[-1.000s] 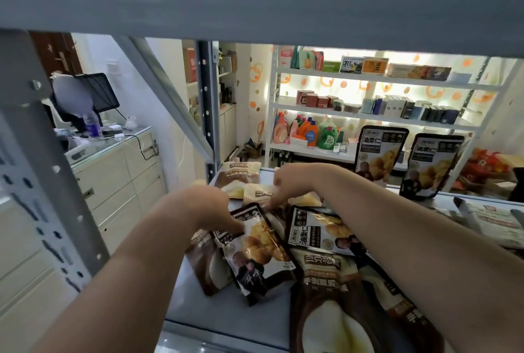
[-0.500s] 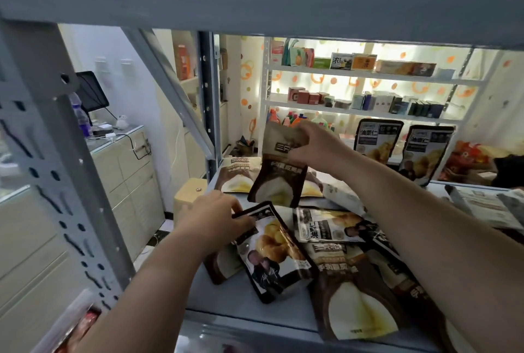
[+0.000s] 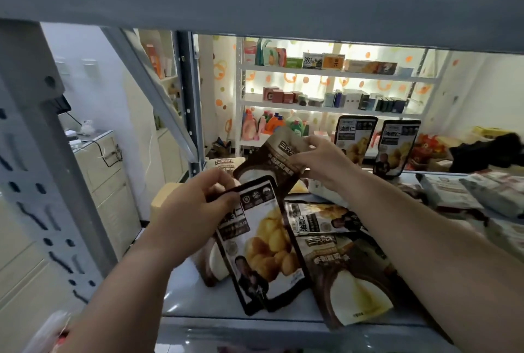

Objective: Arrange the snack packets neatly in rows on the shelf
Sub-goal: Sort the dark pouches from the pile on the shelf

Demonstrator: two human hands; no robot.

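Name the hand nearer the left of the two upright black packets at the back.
Right. The right hand, gripping a brown packet, is just left of that upright packet. The left hand is lower and farther left, pinching another black packet.

The left hand [image 3: 195, 205] pinches the top corner of a black chestnut packet [image 3: 263, 245] whose lower end lies on the grey shelf [image 3: 204, 293] near its front edge. Farther back, the right hand [image 3: 320, 162] grips the top of a brown packet [image 3: 269, 159] raised above the shelf. To the right more packets lie flat [image 3: 346, 276], and two black packets [image 3: 354, 140] stand upright at the far edge.
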